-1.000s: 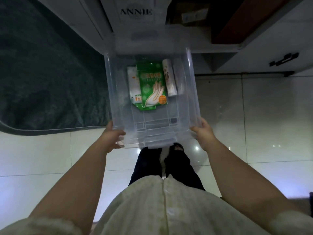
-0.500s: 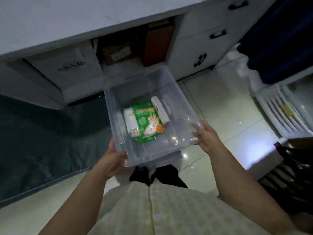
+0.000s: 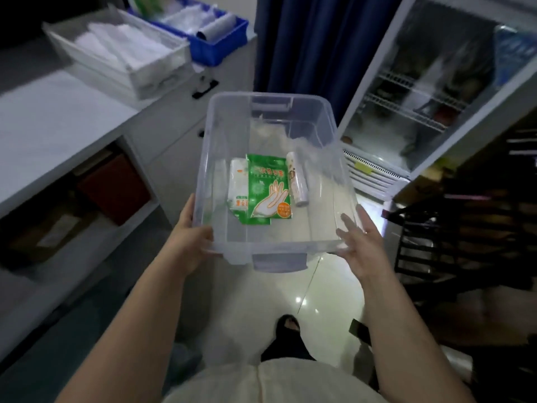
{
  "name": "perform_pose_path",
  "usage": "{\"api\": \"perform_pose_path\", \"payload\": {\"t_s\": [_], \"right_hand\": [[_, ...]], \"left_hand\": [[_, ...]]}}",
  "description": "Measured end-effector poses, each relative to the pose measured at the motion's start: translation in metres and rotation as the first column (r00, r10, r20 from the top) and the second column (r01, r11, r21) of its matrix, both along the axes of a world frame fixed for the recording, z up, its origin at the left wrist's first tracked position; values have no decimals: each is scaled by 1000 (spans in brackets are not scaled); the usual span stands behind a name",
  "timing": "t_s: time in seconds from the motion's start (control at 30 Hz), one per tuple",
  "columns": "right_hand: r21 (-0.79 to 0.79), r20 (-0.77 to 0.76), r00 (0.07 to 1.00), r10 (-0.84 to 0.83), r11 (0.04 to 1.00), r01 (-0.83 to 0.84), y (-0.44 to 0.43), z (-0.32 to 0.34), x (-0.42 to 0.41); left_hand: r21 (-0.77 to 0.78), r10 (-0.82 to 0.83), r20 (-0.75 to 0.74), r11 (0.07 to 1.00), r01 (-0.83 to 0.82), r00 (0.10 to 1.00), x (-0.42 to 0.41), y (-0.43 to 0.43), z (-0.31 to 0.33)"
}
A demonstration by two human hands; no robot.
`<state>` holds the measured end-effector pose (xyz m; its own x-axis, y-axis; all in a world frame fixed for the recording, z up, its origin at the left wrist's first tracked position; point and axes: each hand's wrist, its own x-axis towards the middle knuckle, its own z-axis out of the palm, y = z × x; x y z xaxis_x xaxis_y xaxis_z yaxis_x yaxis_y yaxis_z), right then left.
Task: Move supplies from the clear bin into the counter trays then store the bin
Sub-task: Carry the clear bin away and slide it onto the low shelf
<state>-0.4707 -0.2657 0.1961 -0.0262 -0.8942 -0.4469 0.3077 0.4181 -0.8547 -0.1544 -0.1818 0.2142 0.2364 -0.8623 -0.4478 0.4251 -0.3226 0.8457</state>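
I hold the clear bin in the air in front of me. My left hand grips its near left corner. My right hand holds the near right corner with fingers spread along the wall. On the bin's floor lie a green glove packet, a white packet to its left and a white roll to its right. On the counter at upper left stand a white tray with white sheets and a blue tray with rolls and bags.
The white counter runs along the left, with open shelves and boxes beneath it. A glass-door fridge stands at the right, a dark blue curtain behind the bin and a dark chair at right. Tiled floor lies below.
I have lifted the bin away from the shelf under the counter and turned right with it. The counter trays and the fridge have come into view.
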Motion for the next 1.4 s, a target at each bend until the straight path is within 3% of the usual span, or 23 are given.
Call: {"api": "perform_pose_path", "payload": {"t_s": [0.2, 0.5, 0.77, 0.97, 1.13, 1.4], "right_hand": [[-86, 12, 997, -75, 993, 76, -110, 31, -66], [-224, 60, 997, 51, 974, -36, -273, 50, -102], [-207, 0, 995, 104, 973, -102, -454, 48, -48], [-219, -50, 998, 33, 975, -43, -605, 67, 5], [-223, -7, 1000, 8, 975, -10, -714, 72, 37], [-179, 74, 986, 148, 975, -133, -923, 58, 87]], "left_hand": [[-97, -26, 40, 995, 30, 999, -64, -130, 16], [-168, 65, 83, 985, -50, 994, -94, -283, 30], [-120, 89, 149, 990, -71, 985, -51, -455, 29], [-159, 12, 107, 987, 5, 994, 8, -616, 39], [-207, 3, 196, 978, 38, 981, 42, -727, 54], [-113, 218, 142, 973, -203, 966, 76, -883, 31]]}}
